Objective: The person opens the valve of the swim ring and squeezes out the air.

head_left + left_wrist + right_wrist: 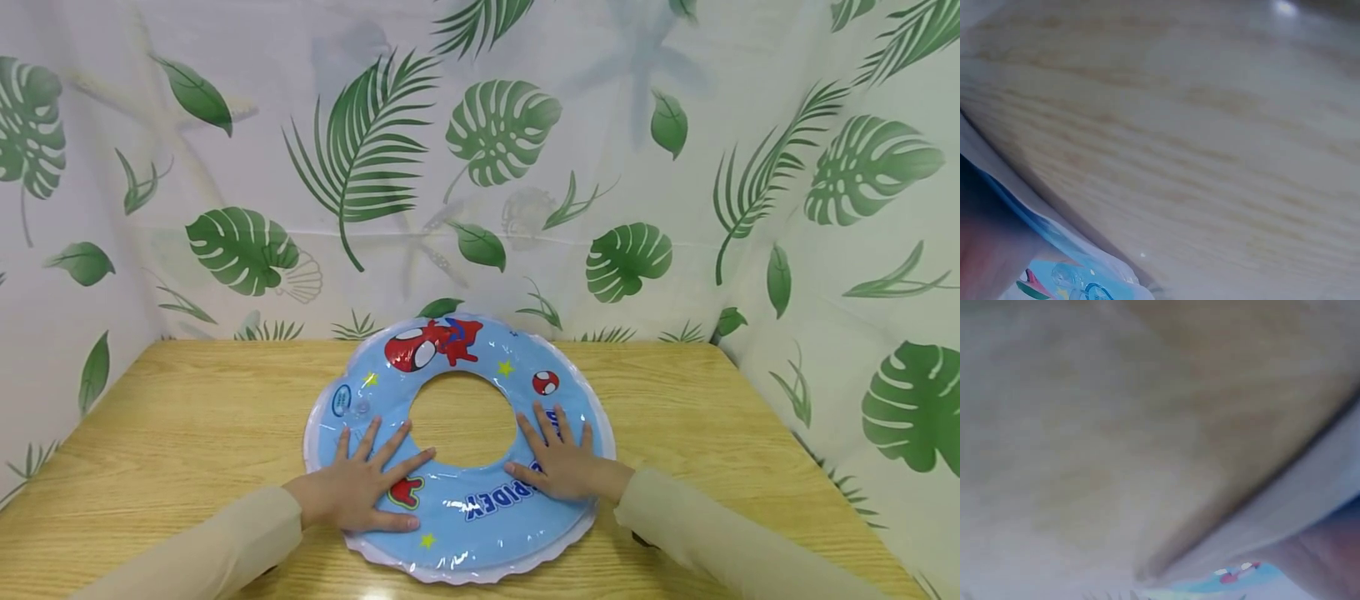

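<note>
A blue inflatable swim ring (510, 537) with a white rim, red cartoon figures and "SPIDEY" lettering lies flat in the middle of the wooden table. On its left side rests my left hand (352, 492), palm down with fingers spread. My right hand (562, 462) lies spread on the right side, its thumb near the inner hole. In the left wrist view, part of the swim ring (1104, 275) and a blurred bit of the hand show at the lower left. The right wrist view catches the swim ring's pale edge (1260, 519) beside the hand.
The wooden table (187, 417) reaches back to a white curtain (405, 283) printed with green leaves. More leaf-printed curtain (825, 292) hangs along the right side, and along the left as well. Beige sleeves (225, 542) cover both forearms.
</note>
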{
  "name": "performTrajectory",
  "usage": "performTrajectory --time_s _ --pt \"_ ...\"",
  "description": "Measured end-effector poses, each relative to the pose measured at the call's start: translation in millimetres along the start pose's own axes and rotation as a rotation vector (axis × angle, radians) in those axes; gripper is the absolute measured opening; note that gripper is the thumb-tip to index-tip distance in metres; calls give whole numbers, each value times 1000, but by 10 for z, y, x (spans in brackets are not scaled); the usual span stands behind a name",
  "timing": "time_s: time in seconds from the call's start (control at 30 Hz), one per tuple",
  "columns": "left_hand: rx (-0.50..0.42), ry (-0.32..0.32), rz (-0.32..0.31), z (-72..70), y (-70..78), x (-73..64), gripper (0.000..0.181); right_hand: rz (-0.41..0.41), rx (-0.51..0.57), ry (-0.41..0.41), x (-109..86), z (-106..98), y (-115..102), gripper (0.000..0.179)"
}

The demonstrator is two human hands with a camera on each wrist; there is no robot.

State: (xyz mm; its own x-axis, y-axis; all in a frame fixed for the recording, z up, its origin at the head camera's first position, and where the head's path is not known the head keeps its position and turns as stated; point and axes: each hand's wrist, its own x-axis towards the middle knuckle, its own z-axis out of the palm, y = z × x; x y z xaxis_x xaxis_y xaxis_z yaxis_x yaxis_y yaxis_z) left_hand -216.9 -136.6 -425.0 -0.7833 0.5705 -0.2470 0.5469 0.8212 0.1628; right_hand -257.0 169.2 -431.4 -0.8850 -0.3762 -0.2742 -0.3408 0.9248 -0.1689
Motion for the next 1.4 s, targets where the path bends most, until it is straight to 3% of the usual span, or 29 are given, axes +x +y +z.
performTrajectory --time_s 0.13,0.3,0.53,0.83,1.1,1.4 --pt "7 -2 -7 -11 5 -6 84 18 -23 -79 19 -117 -42 88" --pt "12 3 -9 -14 6 -11 85 -1 -35 -91 40 -268 -88 82" --pt "-11 -8 -16 -18 12 -18 84 -33 -46 7 184 -430 -61 72" --pt "-11 -7 -5 -4 4 -19 84 -6 -21 131 630 -671 -5 72" --pt "-19 -9 -5 42 -23 5 83 46 -14 133 951 -624 46 69" --pt "-14 -15 -14 60 -29 39 84 90 31 43 1000 -504 50 71"
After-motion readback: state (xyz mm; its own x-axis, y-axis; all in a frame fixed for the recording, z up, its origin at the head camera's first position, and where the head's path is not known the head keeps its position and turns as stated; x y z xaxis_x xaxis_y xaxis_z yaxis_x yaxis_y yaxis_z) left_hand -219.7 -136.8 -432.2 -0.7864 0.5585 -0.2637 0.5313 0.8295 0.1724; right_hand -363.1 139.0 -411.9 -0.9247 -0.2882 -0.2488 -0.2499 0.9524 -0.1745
